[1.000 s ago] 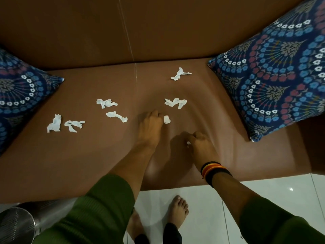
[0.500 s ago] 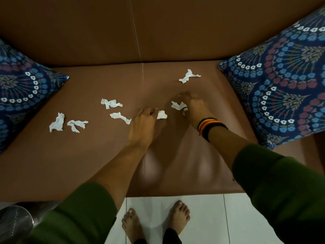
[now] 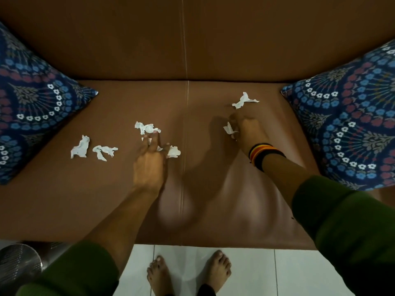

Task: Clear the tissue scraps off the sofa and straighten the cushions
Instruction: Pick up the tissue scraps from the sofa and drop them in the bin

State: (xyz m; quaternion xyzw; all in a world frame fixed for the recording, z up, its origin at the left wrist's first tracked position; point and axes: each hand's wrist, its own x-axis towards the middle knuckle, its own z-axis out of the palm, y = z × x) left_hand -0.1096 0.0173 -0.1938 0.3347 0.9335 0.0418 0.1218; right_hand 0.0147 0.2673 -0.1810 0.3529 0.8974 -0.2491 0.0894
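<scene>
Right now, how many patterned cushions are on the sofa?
2. One blue floral patterned cushion lies at the left end of the brown leather sofa, the other at the right end. Both are cut off; none seems hidden.

Brown sofa seat [image 3: 64, 210] (tissue scraps [image 3: 244, 101], cushions [image 3: 350, 129])

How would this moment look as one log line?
left hand: gathering scraps | right hand: holding scrap | loose scraps remain | cushions untouched

Dim warm light, motion-blurred hands, wide-angle bowing at edges.
</scene>
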